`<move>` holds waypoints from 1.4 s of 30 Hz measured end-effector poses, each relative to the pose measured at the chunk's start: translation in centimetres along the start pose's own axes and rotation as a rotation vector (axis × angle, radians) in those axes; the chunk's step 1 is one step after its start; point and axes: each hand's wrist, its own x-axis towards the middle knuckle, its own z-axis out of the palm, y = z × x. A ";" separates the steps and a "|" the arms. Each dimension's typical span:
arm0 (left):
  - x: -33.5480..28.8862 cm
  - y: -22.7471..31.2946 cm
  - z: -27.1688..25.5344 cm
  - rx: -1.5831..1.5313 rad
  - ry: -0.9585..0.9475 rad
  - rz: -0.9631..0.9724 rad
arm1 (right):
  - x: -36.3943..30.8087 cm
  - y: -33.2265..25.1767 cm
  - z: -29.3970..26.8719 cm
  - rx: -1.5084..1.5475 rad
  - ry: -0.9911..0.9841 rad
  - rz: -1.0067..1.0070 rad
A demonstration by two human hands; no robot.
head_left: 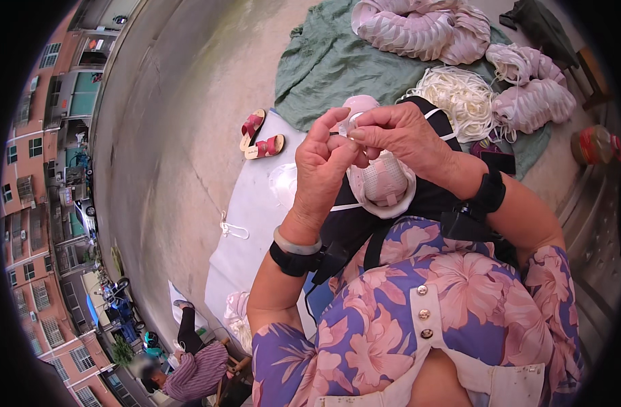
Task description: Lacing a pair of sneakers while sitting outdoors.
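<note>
My left hand (322, 159) and my right hand (409, 139) meet over my lap, fingers of both pinched together. Between the fingertips shows a small white strip (352, 123), too small to make out fully; it looks like the end of a lace. Just below the hands, a pink and white shoe upper (385, 182) with a perforated front rests on my lap, over black cloth. Part of another pink piece (360, 103) shows behind my fingers. The fingers hide whatever joins the strip to these pieces.
A heap of white laces (457, 98) and nested pink-white uppers (419, 30) lie on a green cloth (324, 74). Red sandals (263, 138) and a loose white lace (233, 228) lie at left. A jar (595, 144) stands right. Another person (195, 373) sits lower left.
</note>
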 end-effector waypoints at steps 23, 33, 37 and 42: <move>-4.3 -0.4 1.7 0.259 -0.637 -0.146 | 1.6 -6.1 -27.2 -0.221 0.834 -0.337; -3.9 -2.5 4.4 0.287 -0.928 -0.093 | 3.4 3.3 -14.2 -0.269 0.169 0.282; -4.2 -2.2 4.3 0.313 -0.966 -0.116 | 4.4 6.1 -7.1 -0.964 -0.084 -0.176; -4.6 -2.7 3.6 0.345 -0.946 -0.141 | 4.7 6.1 -6.2 -0.931 -0.102 -0.118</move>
